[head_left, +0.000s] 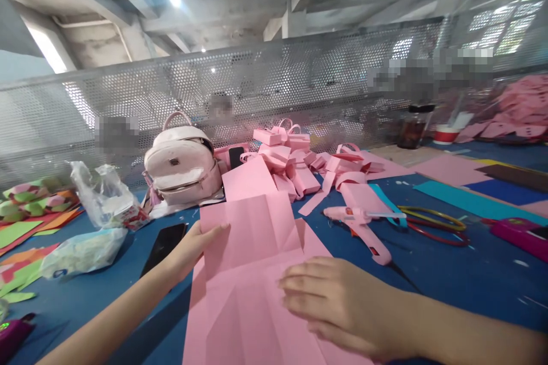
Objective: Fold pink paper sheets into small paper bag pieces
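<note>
A large sheet of pink paper (257,291) with crosswise and lengthwise creases lies in front of me, its far part tilted up. My left hand (205,242) grips its left edge, thumb on top and the other fingers hidden beneath. Over the sheet's right side is my right hand (329,296), palm down with fingers stretched out; it seems to rest on the paper, slightly blurred. More pink paper lies under and beyond the sheet. A pink glue gun (362,228) lies on the blue table to the right, its cord running past my right hand.
A pile of folded pink paper boxes (291,154) stands beyond the sheet, beside a pale backpack (182,162). On the left lie a black phone (165,245), plastic bags (85,251) and coloured paper. Headbands (436,225) and a purple device (518,236) lie right. A perforated metal screen (274,80) stands behind.
</note>
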### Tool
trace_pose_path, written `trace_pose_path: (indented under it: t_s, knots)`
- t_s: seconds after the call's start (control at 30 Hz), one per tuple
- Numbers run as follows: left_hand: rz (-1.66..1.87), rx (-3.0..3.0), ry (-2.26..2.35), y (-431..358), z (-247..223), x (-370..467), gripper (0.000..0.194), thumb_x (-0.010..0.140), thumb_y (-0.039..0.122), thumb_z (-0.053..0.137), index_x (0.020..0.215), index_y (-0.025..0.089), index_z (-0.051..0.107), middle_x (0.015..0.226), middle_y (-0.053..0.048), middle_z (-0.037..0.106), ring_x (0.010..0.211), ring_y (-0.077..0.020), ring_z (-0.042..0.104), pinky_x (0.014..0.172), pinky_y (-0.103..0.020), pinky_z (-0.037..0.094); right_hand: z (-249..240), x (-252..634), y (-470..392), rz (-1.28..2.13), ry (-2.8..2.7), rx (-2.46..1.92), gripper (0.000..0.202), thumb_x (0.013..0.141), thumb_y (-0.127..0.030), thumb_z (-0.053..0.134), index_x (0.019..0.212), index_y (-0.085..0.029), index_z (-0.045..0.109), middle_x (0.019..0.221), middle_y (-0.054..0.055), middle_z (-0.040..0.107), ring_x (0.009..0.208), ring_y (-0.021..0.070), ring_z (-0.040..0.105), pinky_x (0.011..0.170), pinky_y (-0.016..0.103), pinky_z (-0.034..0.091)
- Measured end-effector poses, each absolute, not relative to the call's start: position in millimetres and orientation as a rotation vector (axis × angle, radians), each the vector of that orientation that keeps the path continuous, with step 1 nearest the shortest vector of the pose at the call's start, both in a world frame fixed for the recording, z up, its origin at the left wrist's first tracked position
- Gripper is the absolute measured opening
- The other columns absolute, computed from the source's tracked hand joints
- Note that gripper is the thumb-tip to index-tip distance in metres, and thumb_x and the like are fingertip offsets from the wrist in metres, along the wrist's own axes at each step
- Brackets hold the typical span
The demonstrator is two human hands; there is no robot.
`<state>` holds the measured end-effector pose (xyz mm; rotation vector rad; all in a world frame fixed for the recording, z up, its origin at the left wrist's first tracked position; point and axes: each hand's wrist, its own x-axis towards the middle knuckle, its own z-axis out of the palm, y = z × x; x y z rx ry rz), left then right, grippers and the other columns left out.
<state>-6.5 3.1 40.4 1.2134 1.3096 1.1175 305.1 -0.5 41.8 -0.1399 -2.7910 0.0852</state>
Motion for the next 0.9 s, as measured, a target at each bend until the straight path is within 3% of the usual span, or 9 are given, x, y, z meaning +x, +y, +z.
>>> trace_pose_path:
  t_s: [0.1, 0.17, 0.23, 0.27, 0.37, 0.43, 0.53, 0.77, 0.9]
  knots:
    - [1.234, 1.362, 1.412, 4, 39, -9, 0.070, 0.083, 0.038, 0.074, 0.144, 0.013, 0.049, 0.134, -0.019, 0.064, 0.123, -0.0378, 0.061, 0.099, -0.047, 0.052, 36, 299, 2, 0.070, -2.903, -0.154, 0.041, 0.099, -0.032, 0.055, 0.134, -0.012, 0.059, 0.135, 0.016, 0.064, 0.126, 0.0266, 0.058, 0.104, 0.042, 0.046]
    - [1.365, 1.472, 1.482, 0, 37, -9, 0.080, 0.083, 0.027, 0.072, 0.153, 0.021, 0.033, 0.158, -0.014, 0.040, 0.145, -0.0340, 0.037, 0.117, -0.050, 0.033, 31, 295, 2, 0.077, -2.914, -0.150, 0.043, 0.097, -0.032, 0.058, 0.135, -0.012, 0.059, 0.134, 0.016, 0.065, 0.124, 0.0267, 0.059, 0.102, 0.042, 0.048]
    - [1.420, 1.752, 1.532, -10, 32, -4, 0.074, 0.086, 0.017, 0.066, 0.152, 0.028, 0.036, 0.167, -0.006, 0.019, 0.153, -0.0285, 0.013, 0.124, -0.048, 0.013, 27, 291, 3, 0.086, -2.891, -0.164, 0.038, 0.097, -0.028, 0.057, 0.131, -0.013, 0.062, 0.127, 0.014, 0.069, 0.117, 0.0246, 0.063, 0.098, 0.039, 0.050]
    - [1.347, 2.068, 1.566, -17, 28, 0, 0.062, 0.090, 0.016, 0.059, 0.148, 0.027, 0.043, 0.167, -0.006, 0.017, 0.154, -0.0296, 0.011, 0.124, -0.052, 0.011, 26, 289, 4, 0.089, -2.879, -0.167, 0.034, 0.097, -0.026, 0.055, 0.128, -0.014, 0.064, 0.122, 0.013, 0.071, 0.113, 0.0230, 0.065, 0.096, 0.038, 0.050]
    - [0.717, 2.793, 1.363, -41, 11, 14, 0.059, 0.097, 0.014, 0.048, 0.152, 0.033, 0.036, 0.160, -0.004, 0.038, 0.151, -0.0287, 0.024, 0.122, -0.059, 0.016, 21, 283, 8, 0.048, -2.839, -0.196, 0.028, 0.098, -0.019, 0.049, 0.117, -0.015, 0.069, 0.106, 0.011, 0.075, 0.100, 0.0193, 0.068, 0.089, 0.033, 0.052]
    - [0.470, 2.922, 1.175, -52, -3, 21, 0.064, 0.099, 0.030, 0.050, 0.157, 0.017, 0.025, 0.157, -0.013, 0.041, 0.148, -0.0298, 0.033, 0.120, -0.053, 0.028, 17, 279, 13, -0.031, -2.767, -0.298, 0.026, 0.099, -0.017, 0.047, 0.110, -0.015, 0.071, 0.099, 0.010, 0.076, 0.093, 0.0187, 0.069, 0.085, 0.032, 0.052]
    - [0.398, 3.097, 1.101, -55, -21, 23, 0.077, 0.098, 0.056, 0.048, 0.152, 0.005, 0.032, 0.150, -0.021, 0.046, 0.139, -0.0315, 0.046, 0.113, -0.043, 0.042, 5, 273, 21, -0.180, -2.604, -0.446, 0.026, 0.099, -0.018, 0.047, 0.100, -0.014, 0.073, 0.095, 0.009, 0.077, 0.086, 0.0200, 0.070, 0.081, 0.033, 0.053]
    - [0.484, 3.405, 1.090, -52, -29, 20, 0.036, 0.105, 0.021, 0.040, 0.134, 0.006, 0.057, 0.136, -0.012, 0.063, 0.124, -0.0227, 0.063, 0.107, -0.027, 0.047, -10, 266, 28, -0.428, -2.503, -0.382, 0.035, 0.103, -0.022, 0.042, 0.110, -0.009, 0.073, 0.108, 0.012, 0.078, 0.100, 0.0229, 0.071, 0.089, 0.035, 0.054]
    - [0.761, 3.398, 1.272, -55, -56, 26, 0.034, 0.106, 0.018, 0.040, 0.132, 0.013, 0.061, 0.128, -0.007, 0.070, 0.118, -0.0169, 0.067, 0.107, -0.021, 0.047, 18, 269, 29, -0.125, -2.826, -0.238, 0.046, 0.098, -0.037, 0.051, 0.134, -0.010, 0.061, 0.136, 0.009, 0.064, 0.126, 0.0194, 0.060, 0.100, 0.028, 0.053]
